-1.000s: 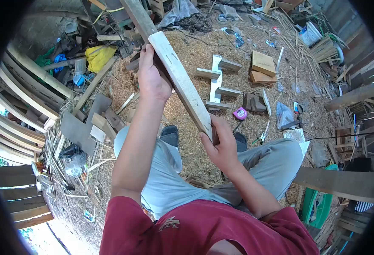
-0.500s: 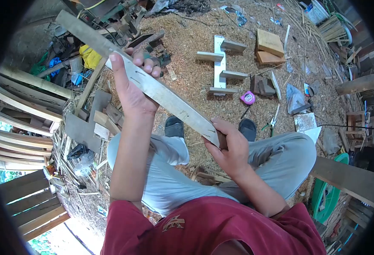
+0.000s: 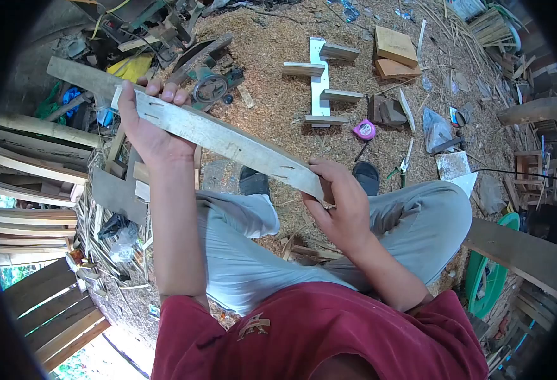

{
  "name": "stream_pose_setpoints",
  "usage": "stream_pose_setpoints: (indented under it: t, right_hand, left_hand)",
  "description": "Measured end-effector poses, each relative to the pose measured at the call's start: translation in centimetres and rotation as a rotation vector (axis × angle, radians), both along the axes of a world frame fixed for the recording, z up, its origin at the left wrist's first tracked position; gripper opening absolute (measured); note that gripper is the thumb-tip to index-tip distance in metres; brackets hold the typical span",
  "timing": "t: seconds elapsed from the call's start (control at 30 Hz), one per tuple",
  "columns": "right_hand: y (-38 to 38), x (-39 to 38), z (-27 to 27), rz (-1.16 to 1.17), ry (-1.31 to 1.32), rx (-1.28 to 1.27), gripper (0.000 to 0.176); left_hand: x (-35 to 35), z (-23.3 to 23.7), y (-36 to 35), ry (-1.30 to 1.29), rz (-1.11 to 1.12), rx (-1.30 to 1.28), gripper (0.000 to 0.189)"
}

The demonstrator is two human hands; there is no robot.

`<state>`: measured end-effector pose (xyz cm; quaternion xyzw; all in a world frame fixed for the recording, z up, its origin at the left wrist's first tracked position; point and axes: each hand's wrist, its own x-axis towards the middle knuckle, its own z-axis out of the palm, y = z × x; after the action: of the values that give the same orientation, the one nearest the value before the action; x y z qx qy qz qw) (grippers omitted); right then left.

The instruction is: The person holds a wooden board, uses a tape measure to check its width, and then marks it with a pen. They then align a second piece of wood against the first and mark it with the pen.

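- Since a second ago the long pale wooden slat with little slots cut in it (image 3: 228,138) has swung way over. It was pointing steeply up and away, and now it lies much flatter, with the far end off to the left.
- Left hand (image 3: 144,130) went out left with it. The palm is under the slat and the fingers (image 3: 164,95) are curled over the top edge, closed tight on it.
- Right hand (image 3: 340,201) hasn't really gone anywhere. It's wrapped around the near end of the slat, thumb on top, just above the right knee.
- So the slat is up in the air across the lap, held at both ends, sloping down from upper left to lower right.
- A darker grey bit of board (image 3: 76,68) sticks out past the left hand. I can't tell if it's the same piece or a second one behind.
- Down on the sawdust floor (image 3: 272,38), well clear of the hands: a white wooden rack with grey cross pieces (image 3: 318,69), two tan wooden blocks (image 3: 392,52), a pink tape measure (image 3: 364,130) and a pair of pliers (image 3: 402,166).
- A green-bodied power tool (image 3: 212,85) sits near the left hand, with a yellow cloth (image 3: 133,66) beside it.
- Black sandals (image 3: 253,182) poke out below the slat.
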<state>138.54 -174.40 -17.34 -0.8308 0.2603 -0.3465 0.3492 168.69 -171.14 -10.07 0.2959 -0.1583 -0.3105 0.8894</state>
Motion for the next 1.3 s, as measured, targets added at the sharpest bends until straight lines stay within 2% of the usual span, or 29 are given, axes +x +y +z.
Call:
stream_pose_setpoints:
  t: [0.3, 0.5, 0.6, 0.8, 0.9, 1.0, 1.3]
  right_hand:
    - [0.4, 0.1, -0.7, -0.018, -0.133, -0.022, 0.050]
    - [0.5, -0.1, 0.4, -0.069, -0.193, 0.108, 0.051]
    - [-0.3, -0.5, 0.4, -0.061, -0.208, 0.027, 0.051]
    - [-0.4, -0.9, 0.2, -0.058, -0.329, 0.085, 0.048]
    - [-0.1, -1.3, 0.6, -0.015, -0.256, 0.283, 0.047]
    - [-0.1, -0.9, 0.2, -0.043, -0.371, 0.447, 0.047]
    - [0.1, -1.3, 0.4, 0.027, -0.342, 0.471, 0.046]
  left_hand:
    - [-0.1, 0.3, 0.1, 0.054, -0.100, -0.095, 0.030]
    - [1.8, 0.3, 0.9, 0.085, -0.086, -0.079, 0.030]
    - [2.4, 0.6, 1.2, 0.115, -0.029, -0.047, 0.031]
    - [4.1, 0.2, 1.9, 0.122, 0.068, 0.121, 0.030]
    - [4.5, -0.5, 1.7, 0.170, 0.165, 0.310, 0.032]
    - [3.9, -0.7, 1.2, 0.248, 0.200, 0.405, 0.036]
    - [3.6, -0.4, 1.2, 0.242, 0.227, 0.401, 0.039]
